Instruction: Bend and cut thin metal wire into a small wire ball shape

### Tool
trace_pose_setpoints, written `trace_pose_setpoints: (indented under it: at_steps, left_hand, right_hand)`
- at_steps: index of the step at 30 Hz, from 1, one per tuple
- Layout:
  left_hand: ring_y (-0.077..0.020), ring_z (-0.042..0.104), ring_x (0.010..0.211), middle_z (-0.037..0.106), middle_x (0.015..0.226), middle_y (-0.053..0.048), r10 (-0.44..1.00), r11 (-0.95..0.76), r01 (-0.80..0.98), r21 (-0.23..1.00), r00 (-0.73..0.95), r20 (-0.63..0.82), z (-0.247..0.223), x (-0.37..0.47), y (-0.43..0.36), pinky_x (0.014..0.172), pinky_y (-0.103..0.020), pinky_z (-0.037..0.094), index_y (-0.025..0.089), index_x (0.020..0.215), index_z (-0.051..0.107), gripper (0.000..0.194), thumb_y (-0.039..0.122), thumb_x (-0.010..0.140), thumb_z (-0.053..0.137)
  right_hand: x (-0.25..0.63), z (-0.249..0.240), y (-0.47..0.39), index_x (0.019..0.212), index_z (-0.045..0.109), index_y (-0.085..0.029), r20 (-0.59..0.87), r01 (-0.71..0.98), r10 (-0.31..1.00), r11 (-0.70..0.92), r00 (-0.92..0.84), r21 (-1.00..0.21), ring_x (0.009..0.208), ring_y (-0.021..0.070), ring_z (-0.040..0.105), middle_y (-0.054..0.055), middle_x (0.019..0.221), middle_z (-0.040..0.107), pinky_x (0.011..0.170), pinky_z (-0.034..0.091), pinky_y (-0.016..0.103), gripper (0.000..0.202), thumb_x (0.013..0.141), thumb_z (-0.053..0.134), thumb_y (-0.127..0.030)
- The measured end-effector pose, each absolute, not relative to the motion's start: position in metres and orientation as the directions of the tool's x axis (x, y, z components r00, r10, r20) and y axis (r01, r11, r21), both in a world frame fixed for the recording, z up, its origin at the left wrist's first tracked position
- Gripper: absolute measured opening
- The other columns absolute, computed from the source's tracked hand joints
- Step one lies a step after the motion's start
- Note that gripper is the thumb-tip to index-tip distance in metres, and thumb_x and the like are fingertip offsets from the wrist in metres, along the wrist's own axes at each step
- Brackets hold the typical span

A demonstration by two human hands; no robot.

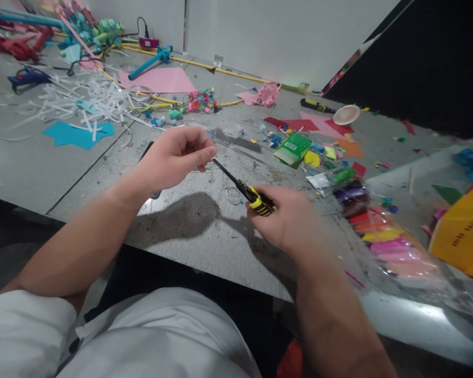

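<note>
My right hand (pixel 279 215) is wrapped round needle-nose pliers (pixel 256 200) with black and yellow grips. Their long dark jaws point up and left, with the tip close to my left fingertips. My left hand (pixel 181 155) is closed in a pinch over the table; whatever lies between thumb and finger is too small to make out. Below the pliers, a small round piece of bent wire (pixel 234 196) lies on the grey tabletop (pixel 205 236). Partly hidden behind my left wrist is a dark, flat object (pixel 146 149) that looks like a phone.
Shredded white paper (pixel 96 97), a blue paper sheet (pixel 79 134) and a pink sheet (pixel 157 80) lie at left. Small colourful pieces (pixel 201 100) are clustered farther back. At right are a green packet (pixel 294 148), bagged coloured clay (pixel 394 247) and a yellow-orange packet (pixel 463 233).
</note>
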State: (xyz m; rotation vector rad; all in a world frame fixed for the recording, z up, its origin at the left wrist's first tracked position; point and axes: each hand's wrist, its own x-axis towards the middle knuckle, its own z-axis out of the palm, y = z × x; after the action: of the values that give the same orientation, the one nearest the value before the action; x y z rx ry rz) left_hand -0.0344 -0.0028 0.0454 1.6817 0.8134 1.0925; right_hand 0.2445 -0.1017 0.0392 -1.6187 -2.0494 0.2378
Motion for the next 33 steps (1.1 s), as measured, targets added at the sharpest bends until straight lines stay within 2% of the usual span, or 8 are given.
trace_pose_setpoints:
  at_steps: [6,17,23,26,31,33]
  left_hand:
    - [-0.0211,0.076,0.082,0.072,0.08,-0.002,0.887,-0.323,0.016,0.946,0.354,0.297,0.044,-0.033,-0.004,0.082,-0.036,0.07,0.025,0.089,0.076,0.039,0.047,0.104,0.105]
    - [-0.0202,0.073,0.082,0.073,0.086,-0.002,0.872,-0.361,-0.055,0.931,0.335,0.358,0.041,-0.031,-0.003,0.081,-0.036,0.071,0.027,0.091,0.076,0.048,0.057,0.094,0.113]
    - [-0.0203,0.074,0.085,0.071,0.087,-0.001,0.879,-0.331,-0.102,0.938,0.329,0.345,0.036,-0.029,-0.001,0.079,-0.035,0.07,0.027,0.092,0.073,0.054,0.061,0.093,0.115]
    - [-0.0187,0.073,0.084,0.071,0.087,0.0,0.887,-0.292,-0.139,0.946,0.33,0.322,0.033,-0.028,0.0,0.078,-0.033,0.07,0.027,0.091,0.07,0.057,0.062,0.091,0.115]
    - [-0.0143,0.068,0.078,0.069,0.084,0.002,0.903,-0.165,-0.265,0.95,0.348,0.254,0.032,-0.024,-0.001,0.076,-0.028,0.068,0.025,0.089,0.069,0.066,0.06,0.078,0.125]
    - [-0.0147,0.069,0.078,0.069,0.083,0.002,0.901,-0.148,-0.289,0.946,0.354,0.249,0.031,-0.024,-0.001,0.076,-0.029,0.068,0.025,0.088,0.071,0.066,0.061,0.078,0.125]
  right_hand:
    - [0.241,0.037,-0.101,0.088,0.087,-0.035,0.25,0.833,0.958,0.253,-0.143,-0.492,0.083,0.0382,0.09,0.005,0.085,0.093,0.072,0.064,0.046,0.014,0.078,0.077,-0.033]
    - [0.236,0.036,-0.101,0.09,0.09,-0.033,0.215,0.776,0.973,0.201,-0.087,-0.598,0.076,0.0355,0.088,0.004,0.081,0.092,0.068,0.061,0.043,0.016,0.078,0.079,-0.035]
    - [0.236,0.031,-0.101,0.09,0.09,-0.034,0.213,0.763,0.973,0.201,-0.084,-0.615,0.08,0.0372,0.089,0.004,0.085,0.093,0.071,0.067,0.046,0.014,0.079,0.081,-0.034]
    - [0.235,0.029,-0.1,0.089,0.09,-0.033,0.206,0.75,0.975,0.194,-0.079,-0.632,0.079,0.0371,0.089,0.004,0.084,0.092,0.071,0.066,0.046,0.013,0.08,0.08,-0.036]
    - [0.236,0.027,-0.099,0.087,0.086,-0.033,0.214,0.723,0.976,0.174,-0.037,-0.669,0.077,0.037,0.089,0.003,0.081,0.091,0.071,0.065,0.047,0.01,0.081,0.081,-0.04]
    - [0.238,0.027,-0.098,0.089,0.085,-0.034,0.221,0.725,0.975,0.168,-0.022,-0.668,0.08,0.0386,0.09,0.004,0.085,0.092,0.074,0.068,0.049,0.01,0.083,0.081,-0.041]
